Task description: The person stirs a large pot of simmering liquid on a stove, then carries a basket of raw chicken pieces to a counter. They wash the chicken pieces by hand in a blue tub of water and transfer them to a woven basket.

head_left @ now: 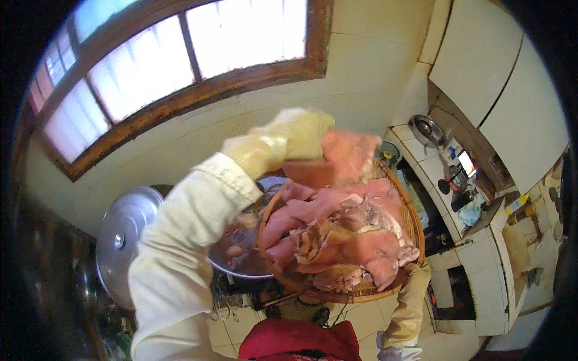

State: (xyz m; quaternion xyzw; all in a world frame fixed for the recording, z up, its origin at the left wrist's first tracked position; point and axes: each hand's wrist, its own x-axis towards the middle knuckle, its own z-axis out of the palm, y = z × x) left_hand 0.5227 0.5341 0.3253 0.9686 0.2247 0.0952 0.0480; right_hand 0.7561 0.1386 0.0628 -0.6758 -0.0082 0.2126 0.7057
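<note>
My left hand point(295, 135), in a pale yellow glove below a cream sleeve, grips a pink slab of meat point(350, 155) that looks like pork with its skin on. The hand is blurred, and the slab is lifted at the far side of a round woven bamboo tray point(352, 298). A heap of similar pink meat pieces point(325, 203) fills most of the tray. At the tray's near right rim, my right hand point(414, 275), also gloved, holds the edge; its fingers are partly hidden. Partly under the tray is a large pot point(239, 273) with liquid and brownish pieces inside.
A large metal lid point(128, 216) stands upright left of the pot. Beyond is a tiled wall with a wood-framed window point(253, 72). Along the right runs a tiled counter point(435, 173) with a metal pan point(426, 131), a lit phone point(467, 163) and small items, below white cabinets point(478, 58).
</note>
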